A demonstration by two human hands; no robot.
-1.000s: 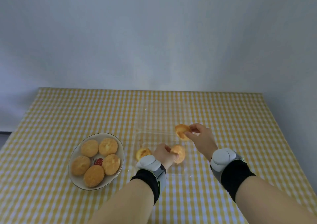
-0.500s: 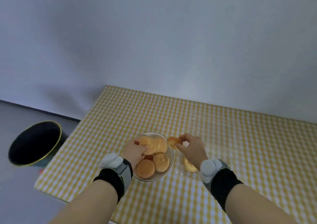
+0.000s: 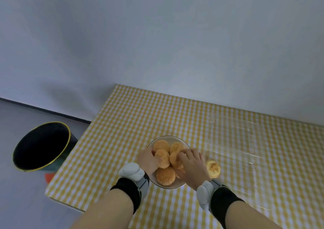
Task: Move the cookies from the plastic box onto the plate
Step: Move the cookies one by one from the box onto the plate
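A white plate sits on the checked tablecloth and holds several round golden cookies. My left hand rests at the plate's left side, its fingers on a cookie that lies on top of the pile. My right hand reaches over the plate's right side, fingers closed on another cookie. The clear plastic box stands open to the right of the plate. One cookie lies in its near left corner.
A black bin with a gold rim stands on the floor left of the table. The yellow-and-white checked tablecloth ends at the table's left edge close to the plate. A grey wall rises behind the table.
Both hands carried a cookie each from the box leftward and lowered them onto the plate. The camera swung left, which brought the bin into view.
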